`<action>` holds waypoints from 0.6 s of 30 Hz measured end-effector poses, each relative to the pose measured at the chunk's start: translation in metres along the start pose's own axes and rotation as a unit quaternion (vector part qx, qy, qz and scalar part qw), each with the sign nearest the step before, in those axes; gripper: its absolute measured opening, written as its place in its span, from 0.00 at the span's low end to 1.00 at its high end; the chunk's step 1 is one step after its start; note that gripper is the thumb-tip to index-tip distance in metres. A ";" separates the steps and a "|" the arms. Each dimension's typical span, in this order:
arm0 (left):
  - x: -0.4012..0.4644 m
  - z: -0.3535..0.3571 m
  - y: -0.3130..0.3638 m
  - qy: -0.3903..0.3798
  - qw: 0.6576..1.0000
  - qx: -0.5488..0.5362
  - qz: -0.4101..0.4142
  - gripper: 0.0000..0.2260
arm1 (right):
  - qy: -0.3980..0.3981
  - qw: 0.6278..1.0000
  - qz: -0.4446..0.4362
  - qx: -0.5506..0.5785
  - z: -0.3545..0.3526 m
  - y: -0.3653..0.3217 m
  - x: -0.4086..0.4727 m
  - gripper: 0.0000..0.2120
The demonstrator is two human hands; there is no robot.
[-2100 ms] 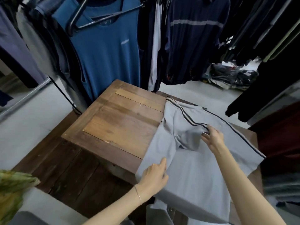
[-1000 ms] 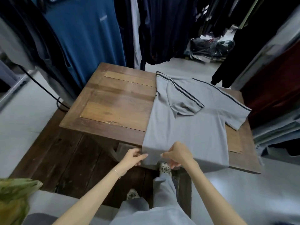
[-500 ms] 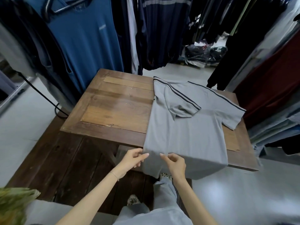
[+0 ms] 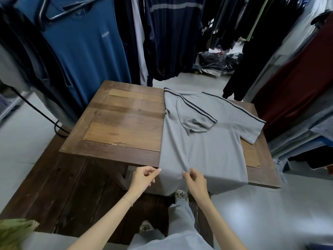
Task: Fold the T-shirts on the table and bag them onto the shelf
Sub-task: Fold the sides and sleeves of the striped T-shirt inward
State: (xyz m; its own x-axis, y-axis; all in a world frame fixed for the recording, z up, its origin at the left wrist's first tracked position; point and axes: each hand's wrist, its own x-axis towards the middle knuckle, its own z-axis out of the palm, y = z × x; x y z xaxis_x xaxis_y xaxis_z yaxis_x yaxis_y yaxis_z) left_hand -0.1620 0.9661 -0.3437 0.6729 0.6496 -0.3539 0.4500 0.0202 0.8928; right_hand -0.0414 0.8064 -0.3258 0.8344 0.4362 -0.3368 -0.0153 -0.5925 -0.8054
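While the light grey T-shirt with dark navy shoulder stripes (image 4: 207, 141) lay spread over the right half of the brown wooden tabletop (image 4: 122, 127), I stood at its near edge with both hands at the hem. My left hand (image 4: 144, 178) pinched the folded left edge of the shirt where it dropped over the edge, thumb and forefinger closed on the cloth and the other fingers loosely curled. My right hand (image 4: 195, 181) pinched the hem just beside it, fingers bent round a small gather of fabric. One sleeve lay folded in across the chest; the other stuck out flat toward the far right corner. The lower hem hung off the near side. A blue T-shirt on a dark hanger (image 4: 81, 42) hung beyond the tabletop among other dark garments.
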 end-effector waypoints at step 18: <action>0.106 0.024 0.058 -0.073 0.869 0.381 0.308 0.19 | 0.069 0.984 -0.035 -0.162 -0.053 -0.062 0.124 0.10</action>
State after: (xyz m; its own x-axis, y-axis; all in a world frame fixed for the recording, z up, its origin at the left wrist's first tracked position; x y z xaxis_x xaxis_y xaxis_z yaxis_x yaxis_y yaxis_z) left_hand -0.0505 1.0181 -0.3360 0.9662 0.2539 0.0442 0.1983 -0.8420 0.5017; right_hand 0.0923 0.8612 -0.2916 0.8944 0.4010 -0.1981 0.2028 -0.7585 -0.6194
